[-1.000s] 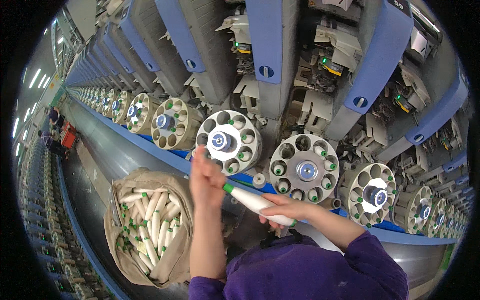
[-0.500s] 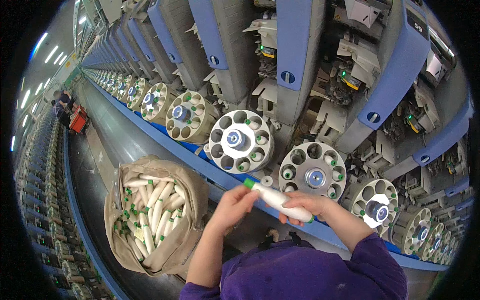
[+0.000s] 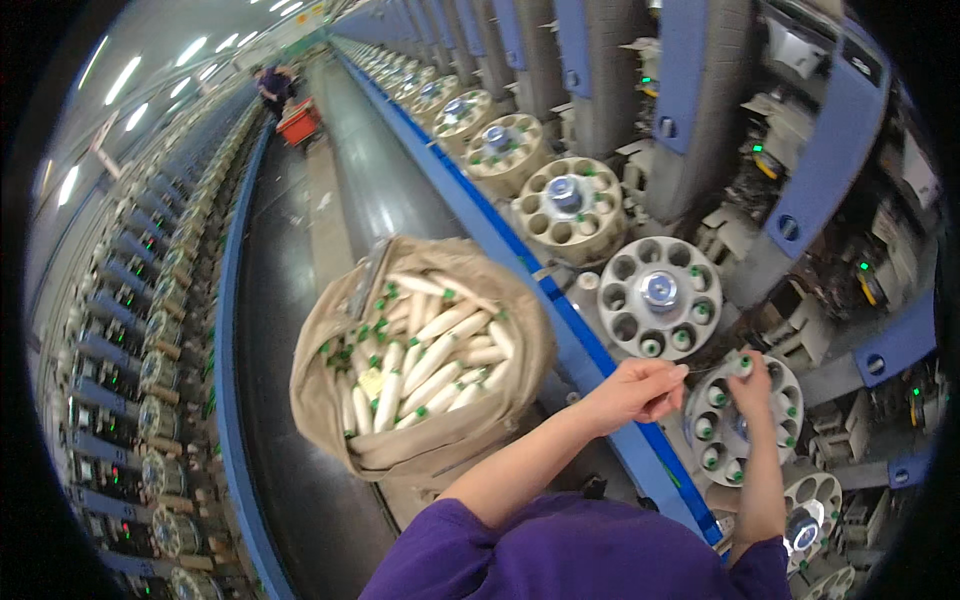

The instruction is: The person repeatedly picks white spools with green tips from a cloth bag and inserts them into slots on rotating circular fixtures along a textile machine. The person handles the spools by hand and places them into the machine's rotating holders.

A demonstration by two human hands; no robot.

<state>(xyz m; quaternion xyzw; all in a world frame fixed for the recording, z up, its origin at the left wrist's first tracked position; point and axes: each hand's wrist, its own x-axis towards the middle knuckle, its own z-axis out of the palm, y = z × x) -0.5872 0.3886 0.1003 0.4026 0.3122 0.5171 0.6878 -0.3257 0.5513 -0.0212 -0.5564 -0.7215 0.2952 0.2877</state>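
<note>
My right hand (image 3: 752,392) is closed round the top of a yarn bobbin (image 3: 744,366) with a green tip, over the far side of a round magazine (image 3: 792,392). Most of that bobbin is hidden by the fingers and the magazine. Several green-tipped bobbins stand in the magazine's other pockets. Just left of it, my left hand (image 3: 640,392) is pinched at the fingertips, and a faint line like a yarn end runs from them toward the bobbin. To the left, a beige cloth bag (image 3: 440,455) holds a heap of white yarn bobbins (image 3: 430,365).
Another round magazine (image 3: 660,290) stands just beyond, partly filled, in a long row along a blue rail (image 3: 590,345). Blue machine columns (image 3: 820,170) rise on the right. Far down the aisle, a person (image 3: 272,85) is beside a red cart (image 3: 297,122). More machines line the left.
The view has swung left. My right hand has carried the bobbin from in front of me to the magazine on the right. My left hand has let go of the bobbin's green end.
</note>
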